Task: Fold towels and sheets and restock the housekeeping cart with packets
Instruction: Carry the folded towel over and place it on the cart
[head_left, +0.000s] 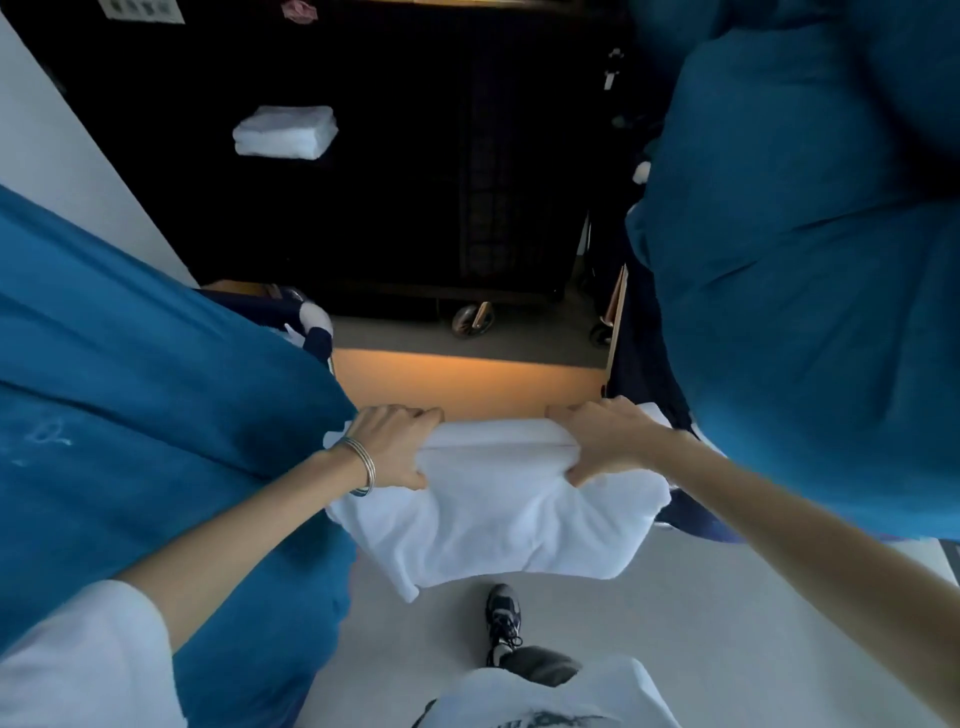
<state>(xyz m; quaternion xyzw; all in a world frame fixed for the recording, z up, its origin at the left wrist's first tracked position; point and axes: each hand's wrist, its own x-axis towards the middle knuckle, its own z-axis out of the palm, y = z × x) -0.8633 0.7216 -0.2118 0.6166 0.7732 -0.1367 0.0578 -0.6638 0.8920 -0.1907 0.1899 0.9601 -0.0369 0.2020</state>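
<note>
Left fingers: I see them curled over the far left end of the white towel (498, 499), thumb tucked on the near side, so the fold is pinched between thumb and fingers.
Right fingers: curled the same way over the far right end of the towel, thumb pressed in on the near side; they hold nothing else.
Left hand (395, 447): knuckles up, gripping the towel's left end; thin metal bangles (363, 465) sit on the wrist.
Right hand (605, 441): knuckles up, gripping the right end, level with the left hand.
Towel: stretched between my two hands in the middle of the view, a folded ridge running along its far edge from hand to hand; the rest hangs down toward me in soft creases, its near edge above the floor (701, 597).
Arms: both bare forearms reach in from the near corners, with a white sleeve (88, 660) at the near left.
Below the towel: one dark sneaker (503, 616) on the pale floor, near centre.
Sides: big blue laundry bags (145, 415) bulge on the left and right, the left one touching my left hand.
Beyond: an orange-lit strip of floor just past the towel, then a dark housekeeping cart (415, 208) on caster wheels.
On the cart: a folded white stack (284, 131) on a dark shelf, far left, well apart from my hands.
</note>
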